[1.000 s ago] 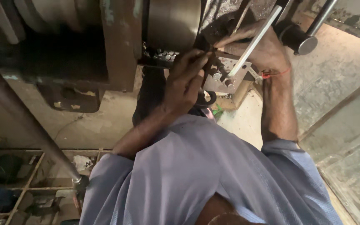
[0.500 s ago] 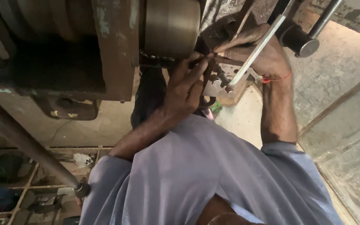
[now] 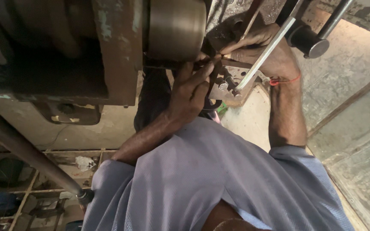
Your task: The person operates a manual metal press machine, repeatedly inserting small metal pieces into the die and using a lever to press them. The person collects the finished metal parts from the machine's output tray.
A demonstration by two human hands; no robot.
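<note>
Looks mid-job: the left hand has fingers pinched on a small part just under the brass-coloured chuck top centre, the right hand is curled around the silver wrench, nothing looks finished.

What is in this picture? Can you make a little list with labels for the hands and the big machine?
Place: workshop, seen from above
Machine: old metal lathe with a round brass-coloured chuck
Left hand: left hand with fingers reaching up to the part just below the chuck
Right hand: right hand on the tool holder, beside a shiny steel bar
Wrist: red thread on the right wrist
Clothing: pale blue shirt
Nearby: black-knobbed lever, long grey pipe
</note>
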